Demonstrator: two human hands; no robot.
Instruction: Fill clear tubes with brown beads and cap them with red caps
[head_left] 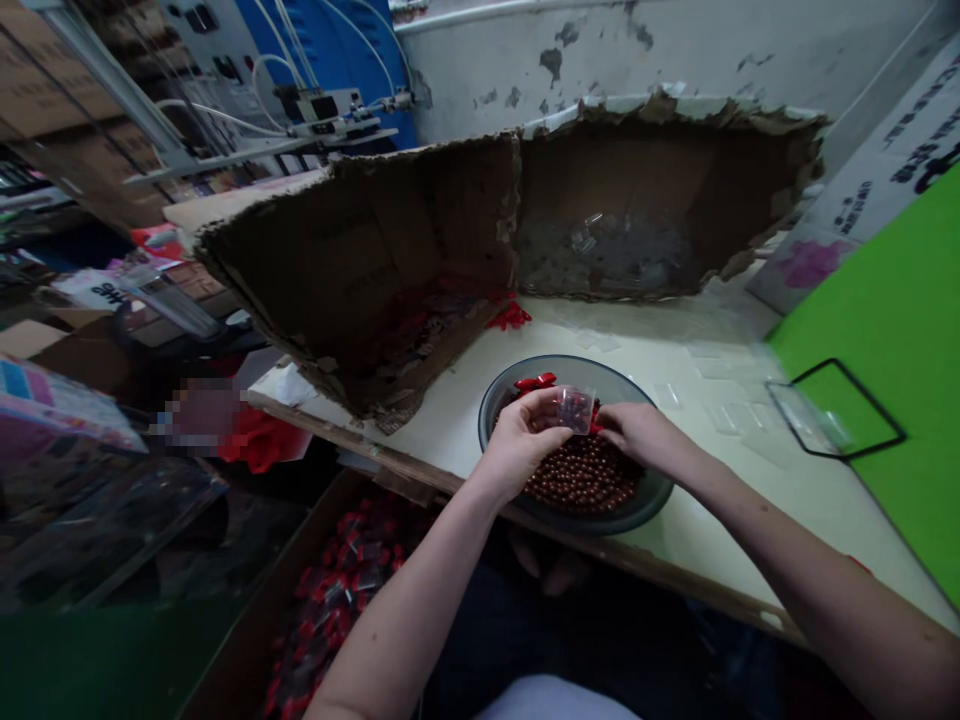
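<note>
Evidently the left hand [521, 440] had a small clear plastic box [575, 411] clamped between its thumb and fingers, and that box was up over the middle of a grey bowl [616, 380]. The right hand [636, 432] was just beside it on the right, its fingertips at a red piece [597, 417]; whether they were closed on that piece or only touching it, I could not tell.

Shiny brown beads [581, 482] filled much of the bowl beneath both hands, with more red pieces [534, 382] near its far left rim. The bowl stood on a pale table [450, 425], close to the near edge.

Behind it stood two torn-edged cartons: the left carton [420, 205] held red pieces, some spilling out at its corner, and the right carton [667, 175] held clear plastic boxes [600, 235]. Thin clear pieces [724, 418] lay on the table to the right, near a black wire frame [868, 398] by a green panel [892, 290]. Below the table's edge, at lower left, many red-and-clear containers [356, 565] lay heaped together
</note>
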